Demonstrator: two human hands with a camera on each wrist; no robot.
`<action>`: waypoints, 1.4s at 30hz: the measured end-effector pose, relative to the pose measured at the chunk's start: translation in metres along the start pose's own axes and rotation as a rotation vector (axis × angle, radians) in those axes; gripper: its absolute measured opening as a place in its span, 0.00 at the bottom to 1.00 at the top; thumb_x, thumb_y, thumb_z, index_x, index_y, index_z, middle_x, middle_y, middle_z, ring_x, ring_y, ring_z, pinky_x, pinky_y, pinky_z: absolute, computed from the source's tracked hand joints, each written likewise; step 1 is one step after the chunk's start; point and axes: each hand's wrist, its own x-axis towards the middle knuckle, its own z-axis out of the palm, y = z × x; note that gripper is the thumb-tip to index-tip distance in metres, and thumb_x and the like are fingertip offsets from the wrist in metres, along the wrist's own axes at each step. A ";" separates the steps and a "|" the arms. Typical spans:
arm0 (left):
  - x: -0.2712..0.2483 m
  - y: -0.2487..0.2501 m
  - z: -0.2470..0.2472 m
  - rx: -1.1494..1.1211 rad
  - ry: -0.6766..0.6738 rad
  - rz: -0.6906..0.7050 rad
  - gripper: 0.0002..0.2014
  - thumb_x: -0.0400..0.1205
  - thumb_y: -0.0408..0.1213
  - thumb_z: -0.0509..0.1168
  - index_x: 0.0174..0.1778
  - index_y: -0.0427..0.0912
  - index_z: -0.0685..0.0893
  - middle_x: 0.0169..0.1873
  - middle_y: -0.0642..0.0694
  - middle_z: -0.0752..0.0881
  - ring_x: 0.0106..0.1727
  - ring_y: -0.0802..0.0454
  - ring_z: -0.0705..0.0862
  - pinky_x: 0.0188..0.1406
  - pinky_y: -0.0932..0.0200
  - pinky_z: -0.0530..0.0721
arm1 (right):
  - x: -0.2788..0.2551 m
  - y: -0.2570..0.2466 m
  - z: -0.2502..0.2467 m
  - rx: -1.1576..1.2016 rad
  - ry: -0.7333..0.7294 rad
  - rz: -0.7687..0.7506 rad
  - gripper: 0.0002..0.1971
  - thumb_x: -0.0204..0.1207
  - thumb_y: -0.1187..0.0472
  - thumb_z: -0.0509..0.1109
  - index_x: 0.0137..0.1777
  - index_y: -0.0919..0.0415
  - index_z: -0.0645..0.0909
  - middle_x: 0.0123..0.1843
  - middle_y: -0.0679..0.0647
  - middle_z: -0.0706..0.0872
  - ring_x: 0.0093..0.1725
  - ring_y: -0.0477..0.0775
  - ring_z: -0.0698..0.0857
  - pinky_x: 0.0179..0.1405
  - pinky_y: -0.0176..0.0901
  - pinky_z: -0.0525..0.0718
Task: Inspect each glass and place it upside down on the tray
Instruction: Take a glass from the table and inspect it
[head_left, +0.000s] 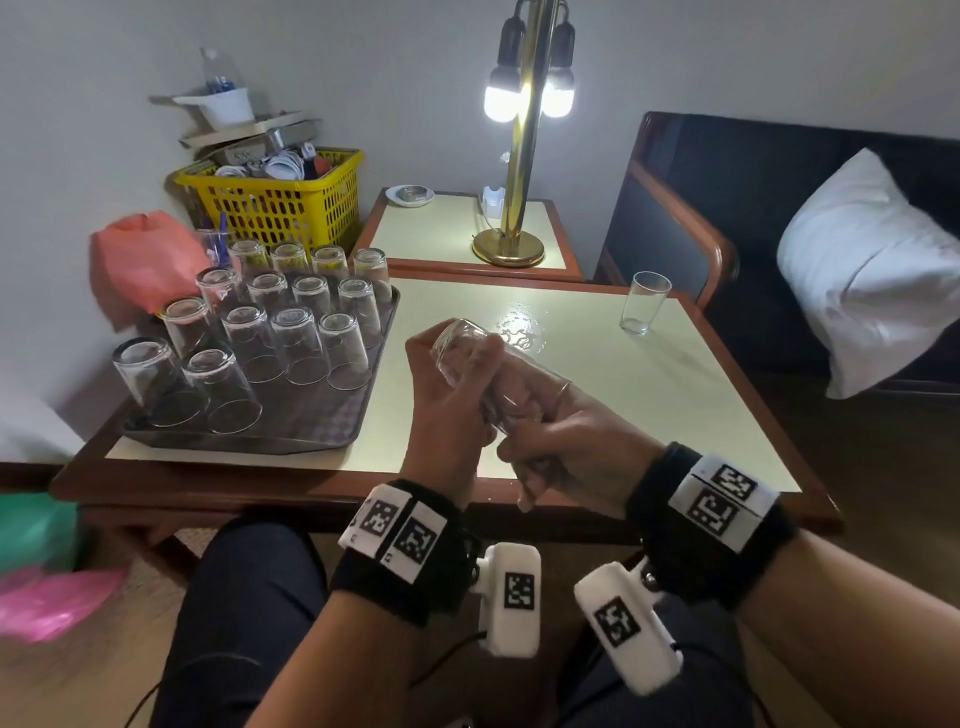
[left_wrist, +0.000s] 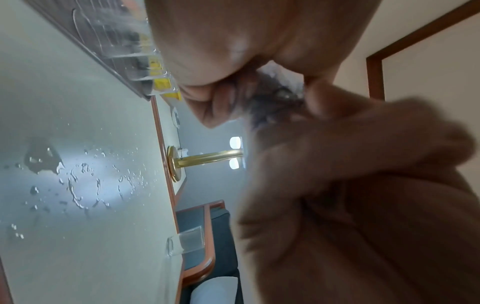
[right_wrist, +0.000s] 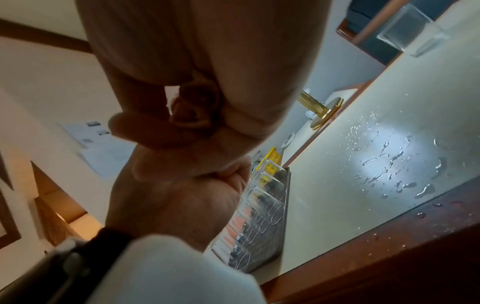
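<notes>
Above the table's near middle, both hands hold one clear glass (head_left: 464, 335) tilted on its side, its thick base up and to the left. My left hand (head_left: 454, 371) grips the base end; my right hand (head_left: 553, 434) is curled round the mouth end, hiding most of that end. At the left stands a dark tray (head_left: 332, 431) with several glasses (head_left: 298, 343) upside down in rows. One more glass (head_left: 643, 304) is upright at the table's far right. In both wrist views the palms fill the frame, and the tray (right_wrist: 284, 205) and upright glass (left_wrist: 188, 240) (right_wrist: 410, 33) show behind them.
Water drops (head_left: 519, 327) lie on the pale tabletop between the held glass and the upright one. A brass lamp (head_left: 511, 244) stands on a second table behind. A yellow basket (head_left: 280, 202) and a red bag (head_left: 140, 265) sit behind the tray. A dark sofa with a pillow (head_left: 872, 270) is at right.
</notes>
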 end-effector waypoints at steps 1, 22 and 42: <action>0.001 0.001 0.000 0.024 0.007 -0.015 0.20 0.79 0.46 0.74 0.63 0.53 0.73 0.51 0.40 0.82 0.41 0.50 0.87 0.33 0.57 0.86 | 0.000 -0.001 0.000 -0.160 0.060 -0.029 0.41 0.77 0.81 0.65 0.83 0.42 0.69 0.60 0.53 0.90 0.27 0.51 0.87 0.27 0.43 0.91; 0.004 0.017 0.010 0.121 0.028 -0.043 0.23 0.86 0.38 0.71 0.50 0.77 0.71 0.48 0.43 0.82 0.44 0.49 0.86 0.37 0.55 0.88 | 0.008 0.011 0.001 -1.308 0.210 -0.279 0.42 0.76 0.75 0.68 0.88 0.47 0.63 0.76 0.53 0.81 0.59 0.56 0.89 0.51 0.46 0.92; 0.006 0.010 0.012 0.021 -0.011 0.125 0.19 0.77 0.43 0.78 0.57 0.62 0.76 0.56 0.39 0.80 0.55 0.43 0.85 0.50 0.46 0.88 | 0.002 -0.008 0.005 0.148 0.018 -0.115 0.26 0.73 0.81 0.67 0.68 0.59 0.81 0.43 0.69 0.76 0.19 0.50 0.76 0.18 0.42 0.85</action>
